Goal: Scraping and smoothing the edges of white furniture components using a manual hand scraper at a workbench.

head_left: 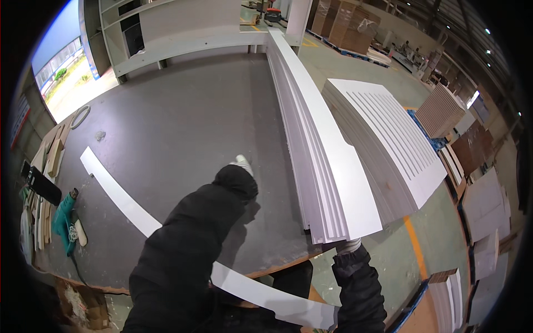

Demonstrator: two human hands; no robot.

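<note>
Left hand: I see my left hand (242, 164) in a white glove, reached out far over the desk (183, 127), the black sleeve stretched forward from the near edge. Only the tip of the glove shows past the cuff, so I cannot tell how far it is open or whether it touches the desk top.
Right hand: my right hand (348, 245) sits at the near end of the stack of white panels (327, 166), the glove mostly hidden under the lowest boards; I cannot tell its grip. The forearm rises almost straight up from the near edge.
Stack of white panels: long boards lying on the right side of the desk, running from near to far, their near ends overhanging the desk edge.
White strip (119, 197): a long thin board lying across the near left of the desk, passing under my left arm and out over the near edge.
Slotted panels (388, 139): a second pile just right of the stack.
Green tool (64, 219): on the near left edge of the desk.
</note>
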